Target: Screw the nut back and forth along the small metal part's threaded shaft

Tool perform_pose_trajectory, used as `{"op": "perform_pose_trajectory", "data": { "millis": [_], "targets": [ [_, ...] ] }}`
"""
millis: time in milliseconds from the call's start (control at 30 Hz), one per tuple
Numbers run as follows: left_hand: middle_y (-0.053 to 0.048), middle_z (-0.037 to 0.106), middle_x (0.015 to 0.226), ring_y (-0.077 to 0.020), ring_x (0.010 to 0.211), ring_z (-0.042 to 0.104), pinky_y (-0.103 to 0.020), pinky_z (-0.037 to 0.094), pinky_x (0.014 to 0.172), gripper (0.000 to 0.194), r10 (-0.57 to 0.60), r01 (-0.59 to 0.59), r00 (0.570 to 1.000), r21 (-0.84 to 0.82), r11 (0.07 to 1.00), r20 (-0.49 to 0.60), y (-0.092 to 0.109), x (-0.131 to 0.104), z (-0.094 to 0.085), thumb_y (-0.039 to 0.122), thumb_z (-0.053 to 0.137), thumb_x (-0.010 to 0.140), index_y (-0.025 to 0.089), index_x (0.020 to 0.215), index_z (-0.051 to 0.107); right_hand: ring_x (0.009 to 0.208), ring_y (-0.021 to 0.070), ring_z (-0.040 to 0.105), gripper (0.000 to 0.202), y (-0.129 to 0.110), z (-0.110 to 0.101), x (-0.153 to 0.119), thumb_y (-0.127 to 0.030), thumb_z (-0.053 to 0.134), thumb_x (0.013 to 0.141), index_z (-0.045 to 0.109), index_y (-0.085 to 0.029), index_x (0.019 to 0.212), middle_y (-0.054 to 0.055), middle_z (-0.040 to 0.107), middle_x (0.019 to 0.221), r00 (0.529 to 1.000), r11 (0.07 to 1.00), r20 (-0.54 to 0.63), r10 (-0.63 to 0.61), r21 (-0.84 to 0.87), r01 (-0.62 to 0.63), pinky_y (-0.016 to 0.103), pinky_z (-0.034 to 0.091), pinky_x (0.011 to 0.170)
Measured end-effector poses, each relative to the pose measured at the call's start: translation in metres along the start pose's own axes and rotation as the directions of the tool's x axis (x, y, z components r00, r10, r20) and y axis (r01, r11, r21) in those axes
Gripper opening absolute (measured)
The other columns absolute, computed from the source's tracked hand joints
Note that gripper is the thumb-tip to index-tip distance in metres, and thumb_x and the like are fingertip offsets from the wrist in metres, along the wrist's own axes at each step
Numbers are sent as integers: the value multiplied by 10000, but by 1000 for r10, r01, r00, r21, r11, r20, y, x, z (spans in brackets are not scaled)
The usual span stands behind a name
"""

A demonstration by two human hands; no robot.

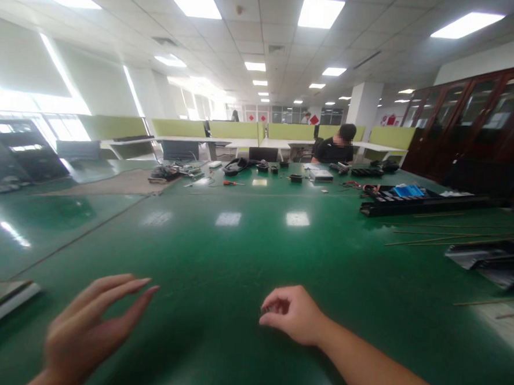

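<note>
Over the green tabletop point(218, 254), my left hand point(94, 325) is raised at the lower left. Its fingers are stretched out, the thumb stands apart from them, and nothing is held. My right hand point(295, 315) is lower centre, close to the table surface, with fingers curled in toward the thumb. A small dark, partly shiny bit point(263, 311) shows at its fingertips. Most of that thing is hidden by the fingers, and its kind cannot be made out.
A flat, light-edged panel point(1, 304) lies at the left. Black metal channels point(497, 259) and thin rods point(437, 235) lie at the right. Farther back are an orange-handled screwdriver point(231, 183), small black parts and a black tray point(430, 203). A person point(336, 148) sits beyond the table.
</note>
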State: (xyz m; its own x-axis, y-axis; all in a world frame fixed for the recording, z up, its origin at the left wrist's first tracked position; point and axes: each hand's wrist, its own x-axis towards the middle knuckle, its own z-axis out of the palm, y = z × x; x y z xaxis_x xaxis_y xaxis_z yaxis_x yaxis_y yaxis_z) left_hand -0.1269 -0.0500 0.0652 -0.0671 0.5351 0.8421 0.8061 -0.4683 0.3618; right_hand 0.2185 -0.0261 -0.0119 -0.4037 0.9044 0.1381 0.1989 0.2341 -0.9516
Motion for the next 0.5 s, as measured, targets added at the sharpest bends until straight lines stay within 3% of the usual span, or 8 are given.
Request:
{"op": "perform_pose_trajectory", "data": {
  "millis": [33, 100, 200, 267, 333, 500],
  "targets": [
    [40, 736, 873, -182, 733, 678, -310, 575, 819, 227, 102, -101, 992, -14, 995, 69, 5, 1, 16, 324, 872, 670, 343, 875, 778, 584, 125, 528, 264, 1, -1, 1, -353, 852, 691, 775, -152, 843, 6, 661, 671, 1000, 999, -2, -8, 51, 8, 247, 404, 569],
    [-25, 743, 913, -212, 780, 694, -321, 586, 804, 261, 226, -197, 949, -145, 970, 220, 21, 3, 48, 341, 832, 721, 321, 977, 782, 568, 122, 523, 288, 2, -3, 2, -357, 883, 641, 791, -150, 819, 5, 664, 654, 1000, 991, 3, -21, 132, 21, 250, 403, 558],
    [-87, 742, 1027, -245, 927, 693, -328, 569, 840, 443, 380, -210, 761, -354, 911, 526, 50, -1, 88, 307, 800, 775, 309, 1208, 709, 575, 126, 541, 306, 1, -8, 3, -362, 906, 593, 802, -147, 783, 14, 685, 664, 999, 977, 43, -16, 215, 7, 253, 406, 552],
    [-103, 738, 1013, -240, 911, 686, -328, 554, 812, 438, 457, -180, 671, -470, 864, 584, 67, -7, 106, 278, 771, 809, 308, 1239, 693, 580, 129, 554, 321, 1, -11, 3, -365, 919, 558, 800, -145, 760, 13, 689, 662, 996, 957, 85, 15, 288, -39, 253, 412, 551],
    [-103, 732, 931, -217, 829, 679, -305, 537, 741, 329, 505, -142, 650, -562, 815, 567, 80, -15, 116, 246, 724, 847, 293, 1172, 733, 569, 126, 557, 321, 1, -12, 3, -356, 927, 532, 789, -143, 728, 3, 679, 638, 990, 925, 132, 55, 365, -101, 249, 411, 542],
    [-95, 709, 848, -189, 753, 669, -266, 522, 658, 174, 432, 14, 710, -625, 781, 556, 106, -21, 117, 216, 662, 885, 241, 1008, 782, 508, 97, 531, 311, 4, -10, 3, -342, 927, 523, 753, -135, 677, -17, 647, 591, 977, 841, 188, 101, 508, -185, 223, 396, 499]
  ]
}}
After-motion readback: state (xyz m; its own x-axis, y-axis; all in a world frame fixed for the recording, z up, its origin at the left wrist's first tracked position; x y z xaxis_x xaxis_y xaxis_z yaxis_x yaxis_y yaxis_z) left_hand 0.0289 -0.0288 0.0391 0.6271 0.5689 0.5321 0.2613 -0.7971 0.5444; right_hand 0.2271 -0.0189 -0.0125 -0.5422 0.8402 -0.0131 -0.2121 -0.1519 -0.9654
